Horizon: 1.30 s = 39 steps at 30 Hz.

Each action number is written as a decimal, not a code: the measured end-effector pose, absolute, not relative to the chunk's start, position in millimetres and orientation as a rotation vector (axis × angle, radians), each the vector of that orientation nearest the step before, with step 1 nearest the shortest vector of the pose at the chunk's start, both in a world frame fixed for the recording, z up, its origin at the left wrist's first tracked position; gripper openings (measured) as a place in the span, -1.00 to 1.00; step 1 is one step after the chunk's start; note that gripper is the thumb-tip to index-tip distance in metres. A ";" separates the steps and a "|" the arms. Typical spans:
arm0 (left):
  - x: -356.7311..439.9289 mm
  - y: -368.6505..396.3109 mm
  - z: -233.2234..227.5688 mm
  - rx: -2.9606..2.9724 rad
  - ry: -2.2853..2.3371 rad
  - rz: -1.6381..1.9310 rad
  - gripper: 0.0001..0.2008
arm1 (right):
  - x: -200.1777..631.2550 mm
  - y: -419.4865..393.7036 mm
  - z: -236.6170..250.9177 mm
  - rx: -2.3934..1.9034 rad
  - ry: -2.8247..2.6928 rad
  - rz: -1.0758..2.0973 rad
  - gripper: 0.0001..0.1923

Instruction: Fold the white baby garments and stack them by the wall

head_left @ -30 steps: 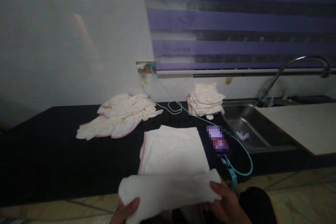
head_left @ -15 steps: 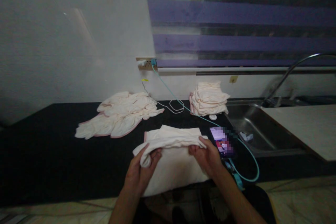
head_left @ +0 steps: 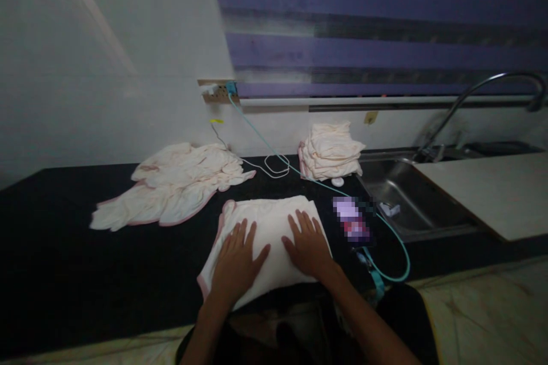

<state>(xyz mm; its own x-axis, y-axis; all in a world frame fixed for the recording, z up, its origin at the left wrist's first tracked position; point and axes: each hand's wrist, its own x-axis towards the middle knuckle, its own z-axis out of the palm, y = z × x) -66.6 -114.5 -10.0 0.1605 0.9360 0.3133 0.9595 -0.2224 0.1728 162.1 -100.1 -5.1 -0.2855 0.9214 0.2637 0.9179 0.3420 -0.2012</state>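
A cream cloth with a pink hem lies folded on the black counter right in front of me. My left hand rests flat on its left half, fingers spread. My right hand presses flat on its right half, fingers apart too. Neither hand grips anything. A loose heap of the same cream cloths lies to the left at the back. A neat stack of folded cloths stands at the back by the wall.
A phone lies right of the cloth, on a teal cable running to a wall socket. A steel sink with a curved tap sits to the right, a pale board over part of it.
Both hands carried the near edge of the cloth forward over the rest, let go of it, and now lie flat on the folded cloth. The view shifted slightly right.
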 end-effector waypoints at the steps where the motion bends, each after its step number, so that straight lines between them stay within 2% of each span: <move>1: -67.4 -113.9 -10.0 -2.331 -1.892 -0.520 -0.26 | 162.3 -99.5 -3.3 -1.634 -2.284 0.010 -0.36; 11: -67.1 -124.8 -8.5 -2.321 -1.833 -0.509 -0.29 | 163.5 -108.3 -1.2 -1.596 -2.269 0.043 -0.36; 15: -67.1 -139.8 -1.2 -2.385 -1.798 -0.708 -0.37 | 165.1 -122.7 3.2 -1.618 -2.235 0.130 -0.34; 18: -74.5 -163.0 11.8 -2.434 -1.696 -0.898 -0.43 | 176.2 -140.8 15.3 -1.551 -2.249 0.267 -0.22; 20: -85.4 -183.7 18.0 -2.498 -1.551 -0.850 -0.37 | 188.9 -157.3 21.6 -1.406 -2.327 0.375 -0.11; 24: -114.5 -219.4 12.9 -2.570 -1.369 -0.509 -0.08 | 212.0 -191.4 14.8 -1.240 -2.554 0.493 0.14; 27: -132.8 -229.2 -0.4 -2.575 -1.342 -0.370 -0.05 | 217.3 -205.5 1.2 -1.307 -2.617 0.443 0.04; 32: -152.0 -222.2 -16.8 -2.660 -1.414 -0.448 0.04 | 219.8 -210.1 -4.8 -1.334 -2.532 0.428 -0.09; 34: -158.1 -218.9 -17.7 -2.756 -1.421 -0.493 -0.05 | 224.9 -213.3 -2.4 -1.255 -2.474 0.460 -0.21; 36: -161.4 -217.8 -13.3 -2.858 -1.419 -0.609 -0.22 | 231.7 -218.2 1.9 -1.172 -2.394 0.484 -0.33; 39: -156.2 -219.4 4.4 -2.915 -1.458 -1.030 -0.50 | 240.3 -224.2 16.2 -1.115 -2.195 0.538 -0.51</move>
<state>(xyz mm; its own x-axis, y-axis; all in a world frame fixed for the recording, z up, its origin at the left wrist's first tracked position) -156.2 -219.4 4.4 0.4649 0.7959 0.3878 0.6313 -0.6051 0.4851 240.3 -224.2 16.2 -0.4583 0.8229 0.3358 0.5741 0.5625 -0.5950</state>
